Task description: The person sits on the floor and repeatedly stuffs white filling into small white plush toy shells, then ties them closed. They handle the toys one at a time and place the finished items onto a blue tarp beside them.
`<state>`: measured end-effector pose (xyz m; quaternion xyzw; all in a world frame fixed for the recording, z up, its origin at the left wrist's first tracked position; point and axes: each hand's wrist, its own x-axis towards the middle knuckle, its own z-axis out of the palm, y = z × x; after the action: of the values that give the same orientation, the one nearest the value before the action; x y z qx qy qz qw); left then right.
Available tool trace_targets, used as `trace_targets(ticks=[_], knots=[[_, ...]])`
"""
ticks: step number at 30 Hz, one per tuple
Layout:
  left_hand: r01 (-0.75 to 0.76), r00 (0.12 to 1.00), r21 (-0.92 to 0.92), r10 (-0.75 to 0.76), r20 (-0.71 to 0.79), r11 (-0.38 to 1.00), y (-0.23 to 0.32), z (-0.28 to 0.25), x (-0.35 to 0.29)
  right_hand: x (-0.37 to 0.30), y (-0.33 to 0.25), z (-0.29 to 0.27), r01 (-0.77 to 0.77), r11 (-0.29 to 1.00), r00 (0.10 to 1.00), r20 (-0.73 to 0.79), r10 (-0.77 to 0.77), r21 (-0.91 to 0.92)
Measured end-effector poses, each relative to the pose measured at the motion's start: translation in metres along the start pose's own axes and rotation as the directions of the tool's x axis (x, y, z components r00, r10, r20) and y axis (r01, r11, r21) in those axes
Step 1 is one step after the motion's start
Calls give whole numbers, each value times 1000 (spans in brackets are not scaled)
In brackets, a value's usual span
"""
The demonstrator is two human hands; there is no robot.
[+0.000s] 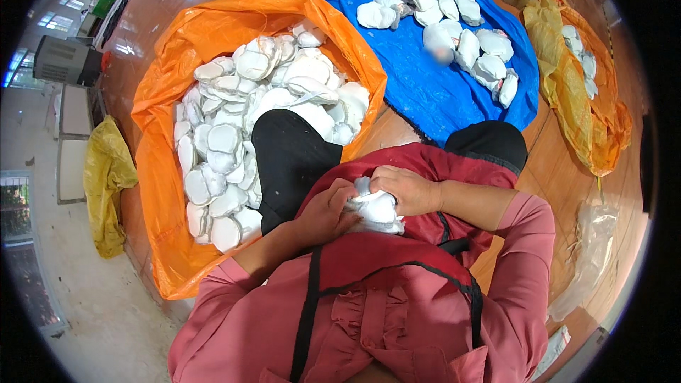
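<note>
In my lap, over a dark red apron (418,163), a small bundle of white pads (376,213) is held between both hands. My left hand (328,211) grips its left side, fingers curled inward. From the right, my right hand (406,190) pinches the bundle's upper edge, thumb and fingers closed. A strip of greyish-white material shows at the top between the fingers. Left of my knee, an open orange sack (159,106) holds a big heap of loose white oval pads (223,138); whether they are foam or cloth I cannot tell.
Several white bundles (489,44) lie on a blue sheet (418,99) ahead to the right. Farther right, a yellow and orange sack (560,92) holds more white pieces. A yellow bag (106,184) rests by the left wall. Clear plastic (590,255) lies on the tiled floor at right.
</note>
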<state>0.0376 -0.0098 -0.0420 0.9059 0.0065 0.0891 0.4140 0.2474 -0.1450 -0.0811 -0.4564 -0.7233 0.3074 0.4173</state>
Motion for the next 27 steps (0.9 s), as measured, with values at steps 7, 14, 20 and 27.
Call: trace_targets(ticks=[7,14,20,27], knots=[[17,992,-73,-8,126,997,-4,-8,13,0,2,2,10,999,999,-45,-12,-46],[28,995,-136,-15,94,990,-4,-8,29,3,-2,-1,3,1000,989,-149,-3,-4],[52,997,-97,-58,-59,994,-1,3,31,12,1,-9,-48,999,953,-301,43,-10],[-61,978,29,66,-196,998,-12,-5,49,18,7,-19,-187,981,907,-374,194,56]])
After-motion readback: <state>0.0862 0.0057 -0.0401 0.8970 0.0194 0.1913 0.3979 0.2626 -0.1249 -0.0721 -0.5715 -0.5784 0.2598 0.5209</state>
